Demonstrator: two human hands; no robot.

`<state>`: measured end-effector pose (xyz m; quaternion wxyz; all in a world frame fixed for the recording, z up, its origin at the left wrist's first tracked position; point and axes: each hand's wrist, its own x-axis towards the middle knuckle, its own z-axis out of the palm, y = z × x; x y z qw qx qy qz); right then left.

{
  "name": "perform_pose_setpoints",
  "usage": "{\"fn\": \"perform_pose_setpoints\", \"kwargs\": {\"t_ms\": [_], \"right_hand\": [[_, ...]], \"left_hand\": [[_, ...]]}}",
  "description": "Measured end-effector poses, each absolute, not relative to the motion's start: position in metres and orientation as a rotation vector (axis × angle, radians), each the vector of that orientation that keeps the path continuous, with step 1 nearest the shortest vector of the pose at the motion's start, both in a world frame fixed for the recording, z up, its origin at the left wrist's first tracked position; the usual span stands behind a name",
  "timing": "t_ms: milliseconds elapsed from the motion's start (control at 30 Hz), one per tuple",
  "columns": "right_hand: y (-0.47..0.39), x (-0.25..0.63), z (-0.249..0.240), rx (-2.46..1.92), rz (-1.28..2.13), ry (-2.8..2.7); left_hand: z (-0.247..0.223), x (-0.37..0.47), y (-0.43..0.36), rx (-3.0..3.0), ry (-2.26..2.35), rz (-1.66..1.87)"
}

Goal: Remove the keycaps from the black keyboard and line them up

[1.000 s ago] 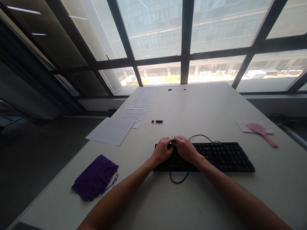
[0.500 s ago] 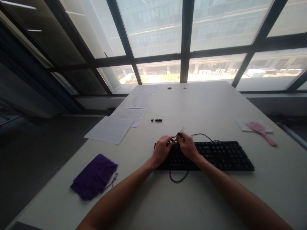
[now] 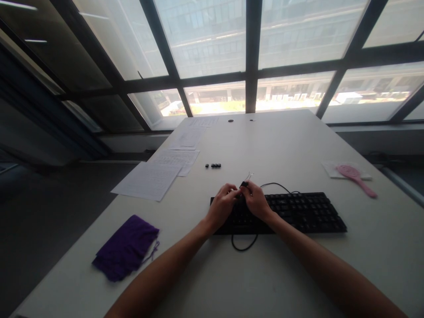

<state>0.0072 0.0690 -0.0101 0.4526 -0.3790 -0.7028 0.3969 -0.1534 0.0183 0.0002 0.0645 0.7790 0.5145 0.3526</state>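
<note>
— Where do we have our grips?

— Just right of and below the frame's centre. Our right grip [image 3: 256, 203] pinches a small dark piece [image 3: 244, 183] at its fingertips; thin pale wires [image 3: 249, 177] slant from there toward the upper right. Our left grip [image 3: 221, 205] has its fingers curled in close, but we cannot tell whether they hold anything.

— Which of ours is nearer the piece?

— The right: the piece lies at its upper-left side, between our two hands.

— And the keyboard [image 3: 301, 212]?

— Beneath both hands, its long axis running left to right, with most of its length reaching toward the frame's right.

— Farther out?

— Above our left hand, small black keycaps [image 3: 216, 165] sit on the bench [image 3: 265, 150]; purple cloth [image 3: 126, 247] lies lower left.
</note>
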Motion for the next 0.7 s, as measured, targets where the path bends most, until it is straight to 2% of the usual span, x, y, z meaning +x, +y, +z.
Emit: {"fn": "perform_pose_setpoints", "kwargs": {"t_ms": [167, 300, 567, 700], "right_hand": [[0.066, 0.007, -0.005, -0.944, 0.977, -1.718], [0.07, 0.007, -0.006, -0.966, 1.054, -1.639], [0.071, 0.007, -0.008, -0.979, 0.993, -1.675], [0.07, 0.006, -0.006, -0.976, 1.021, -1.648]], "left_hand": [[0.009, -0.158, 0.027, 2.123, 1.443, 1.179], [0.008, -0.161, 0.039, 2.159, 1.331, 1.188], [0.01, -0.163, 0.039, 2.412, 1.226, 0.943], [0.017, -0.168, 0.044, 2.319, 1.226, 0.979]]}}
